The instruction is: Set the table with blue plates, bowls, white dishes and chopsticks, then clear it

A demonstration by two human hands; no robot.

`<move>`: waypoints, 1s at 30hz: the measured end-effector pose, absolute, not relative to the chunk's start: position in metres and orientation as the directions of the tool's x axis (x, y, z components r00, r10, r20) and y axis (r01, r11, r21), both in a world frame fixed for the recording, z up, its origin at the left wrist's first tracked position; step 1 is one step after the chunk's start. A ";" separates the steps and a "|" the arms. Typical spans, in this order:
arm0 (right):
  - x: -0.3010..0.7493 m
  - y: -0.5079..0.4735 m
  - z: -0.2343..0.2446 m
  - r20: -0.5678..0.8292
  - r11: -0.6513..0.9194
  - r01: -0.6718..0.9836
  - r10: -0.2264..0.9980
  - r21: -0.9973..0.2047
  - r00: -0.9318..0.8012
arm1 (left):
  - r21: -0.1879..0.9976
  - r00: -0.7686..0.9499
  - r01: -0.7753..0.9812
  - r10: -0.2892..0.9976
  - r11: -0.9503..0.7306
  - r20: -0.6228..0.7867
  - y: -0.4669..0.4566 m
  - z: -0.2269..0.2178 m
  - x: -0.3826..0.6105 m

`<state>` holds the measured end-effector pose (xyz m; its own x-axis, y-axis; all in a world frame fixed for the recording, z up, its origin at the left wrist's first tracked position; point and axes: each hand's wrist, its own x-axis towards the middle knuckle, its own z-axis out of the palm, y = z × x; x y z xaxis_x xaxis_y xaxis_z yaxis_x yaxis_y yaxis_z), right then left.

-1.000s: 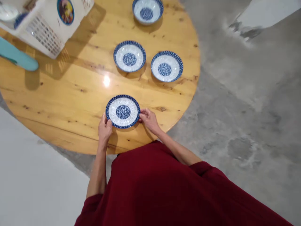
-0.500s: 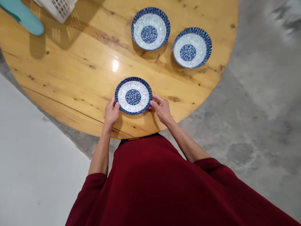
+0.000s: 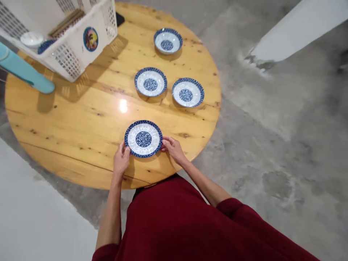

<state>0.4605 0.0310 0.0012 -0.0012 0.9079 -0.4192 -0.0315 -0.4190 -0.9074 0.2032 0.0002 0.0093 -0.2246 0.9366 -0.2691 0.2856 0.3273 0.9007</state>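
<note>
A blue-and-white patterned plate (image 3: 143, 139) is held between my two hands near the front edge of the round wooden table. My left hand (image 3: 121, 159) grips its lower left rim, thumb on top. At the right rim, my right hand (image 3: 173, 148) is closed with thumb and fingers on the edge. Beyond the plate are three matching blue-rimmed dishes: one dish (image 3: 150, 82) just behind it, a second dish (image 3: 188, 93) to the right, and a third dish (image 3: 168, 41) farther back. Whether the held plate touches the tabletop is hard to tell.
The round wooden table (image 3: 89, 127) has a white plastic basket (image 3: 73, 58) at its back left, holding a white bowl and brown sticks. A turquoise object (image 3: 29, 72) juts over the left side. A white pillar (image 3: 296, 29) stands on the concrete floor (image 3: 266, 145).
The camera view has tilted up and shifted, bringing the basket, the third dish and the pillar into sight. Both hands still hold the plate.
</note>
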 end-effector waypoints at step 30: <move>0.438 0.224 0.020 -0.403 -0.397 -0.081 0.867 -0.914 0.292 | 0.868 -0.318 -0.011 0.821 0.497 -0.474 -0.028 0.010 0.180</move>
<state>0.4375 0.2243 0.0197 0.2923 0.8675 -0.4026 -0.0813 -0.3969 -0.9142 0.1803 -0.0283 0.0101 -0.3184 0.8207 -0.4744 -0.0113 0.4971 0.8676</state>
